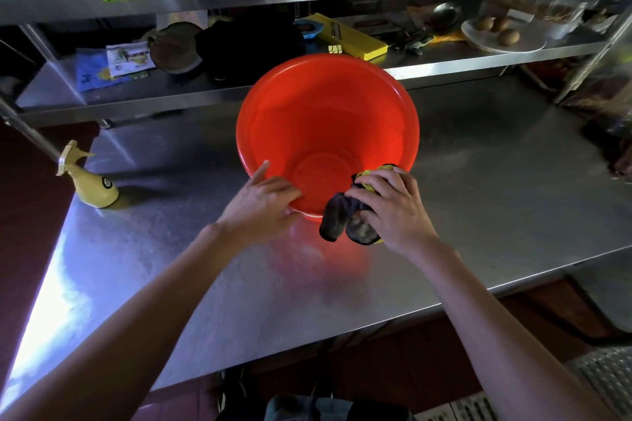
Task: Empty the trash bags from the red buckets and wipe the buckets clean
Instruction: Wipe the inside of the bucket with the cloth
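The red bucket [327, 133] stands on the steel table [478, 181], tipped toward the person, with no bag inside. At the bucket's near rim, the right hand [393, 208] grips a dark cloth [345, 219] and presses it over the edge. The left hand [263, 202] rests on the rim beside it, fingers nearly straight, holding nothing. This support looks weak, I think: if the cloth pushes hard, the tipped bucket may slide away or roll down. Left of the bucket, well apart, stands a yellow spray bottle [94, 186]; a sliding bucket could knock it over.
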Available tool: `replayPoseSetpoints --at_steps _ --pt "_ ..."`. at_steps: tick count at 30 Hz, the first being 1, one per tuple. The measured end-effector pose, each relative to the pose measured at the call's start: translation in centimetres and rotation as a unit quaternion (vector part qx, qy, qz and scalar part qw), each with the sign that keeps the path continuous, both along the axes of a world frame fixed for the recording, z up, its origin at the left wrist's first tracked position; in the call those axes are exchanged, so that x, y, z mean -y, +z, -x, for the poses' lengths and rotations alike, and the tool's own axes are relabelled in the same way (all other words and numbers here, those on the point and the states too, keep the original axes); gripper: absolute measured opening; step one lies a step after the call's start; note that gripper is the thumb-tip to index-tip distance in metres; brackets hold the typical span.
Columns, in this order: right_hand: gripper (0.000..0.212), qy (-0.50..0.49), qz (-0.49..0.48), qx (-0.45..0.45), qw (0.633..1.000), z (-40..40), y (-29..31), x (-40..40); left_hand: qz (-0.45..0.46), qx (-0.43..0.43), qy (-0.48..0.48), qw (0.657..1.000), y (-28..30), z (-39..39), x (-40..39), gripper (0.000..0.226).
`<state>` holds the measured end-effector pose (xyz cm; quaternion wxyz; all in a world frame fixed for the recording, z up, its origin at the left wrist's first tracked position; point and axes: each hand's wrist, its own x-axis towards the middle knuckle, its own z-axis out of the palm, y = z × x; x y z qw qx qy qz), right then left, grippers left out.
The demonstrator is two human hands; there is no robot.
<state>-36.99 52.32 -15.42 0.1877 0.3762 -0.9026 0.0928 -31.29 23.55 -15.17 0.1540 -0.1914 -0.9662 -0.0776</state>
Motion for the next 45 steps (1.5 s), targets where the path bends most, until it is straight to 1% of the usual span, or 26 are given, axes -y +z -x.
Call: replayPoseSetpoints --at_steps 3,4,6,7,9,12,14,16,18,22,26,28,30,31,33,36,39,41,43,45 --pt "0.035 0.001 0.009 -0.015 1.000 -0.7 0.1 1.4 -0.011 0.001 -0.003 1.000 -0.9 -0.3 -3.5 0.031" --pt "0.035 0.000 0.013 -0.022 1.000 -0.9 -0.1 1.8 -0.020 -0.003 -0.002 1.000 -1.0 -0.4 -4.3 0.028" --pt "0.043 -0.011 0.018 -0.029 0.999 -1.4 -0.3 2.2 -0.031 -0.018 0.002 0.999 -1.0 -0.4 -4.9 0.017" --pt "0.045 -0.017 0.019 -0.031 0.999 -1.6 -0.4 2.2 -0.034 -0.026 0.004 0.999 -0.9 -0.4 -4.7 0.020" --pt "0.045 -0.022 0.018 -0.036 0.999 -1.8 -0.7 2.1 -0.033 -0.031 -0.003 0.999 -0.8 -0.4 -4.3 0.027" --pt "0.036 -0.012 0.022 -0.042 0.999 -1.8 -0.6 1.6 -0.027 -0.030 -0.036 0.999 -0.9 -0.2 -3.4 0.024" --pt "0.031 -0.008 0.013 -0.041 0.999 -1.4 -0.4 0.7 -0.021 -0.036 -0.051 0.998 -0.9 0.0 -2.4 0.029" --pt "0.036 -0.012 0.005 -0.027 1.000 -0.8 0.0 -0.6 0.003 -0.049 -0.056 0.997 -1.0 0.6 -0.5 0.037" --pt "0.039 -0.017 -0.003 -0.012 1.000 0.0 0.3 -1.8 0.017 -0.043 -0.053 0.998 -0.9 1.1 1.9 0.041" --pt "0.042 -0.013 -0.016 0.018 1.000 0.8 0.6 -2.4 0.014 -0.010 -0.045 0.999 0.1 1.6 3.3 0.036" --pt "0.039 -0.017 -0.002 0.006 1.000 0.4 0.4 -2.0 0.008 -0.010 -0.002 1.000 0.5 0.9 0.8 0.042" --pt "0.038 -0.013 0.012 0.000 1.000 -0.1 0.3 -1.2 0.012 -0.015 -0.015 1.000 -0.1 0.5 -1.6 0.039" --pt "0.037 -0.006 0.021 -0.008 1.000 -0.7 0.3 0.2 -0.003 -0.023 -0.029 0.999 -0.9 0.3 -4.3 0.027" --pt "0.036 -0.006 0.024 -0.013 1.000 -0.9 0.2 0.9 -0.018 -0.026 -0.027 0.999 -1.0 0.1 -5.4 0.025" --pt "0.040 -0.015 0.025 -0.016 0.999 -1.2 0.0 1.6 -0.045 -0.029 -0.015 0.998 -0.8 0.0 -6.2 0.031" --pt "0.042 -0.017 0.037 -0.023 0.999 -1.3 -0.3 1.7 -0.045 -0.036 -0.013 0.998 -0.5 0.1 -5.3 0.030" --pt "0.035 -0.001 0.033 -0.031 0.999 -1.1 -0.3 1.0 -0.051 -0.030 -0.036 0.998 -0.5 0.3 -4.3 0.025" --pt "0.031 0.001 0.034 -0.030 0.999 -0.6 0.0 -0.2 -0.042 -0.034 -0.047 0.997 -0.8 0.6 -2.8 0.030" --pt "0.035 -0.005 0.029 -0.024 0.999 0.0 0.3 -1.7 -0.017 -0.043 -0.050 0.998 -1.1 1.2 -0.4 0.038" --pt "0.038 -0.001 0.013 -0.011 1.000 0.5 0.5 -2.7 -0.017 -0.046 -0.060 0.997 -1.1 1.8 1.8 0.042"
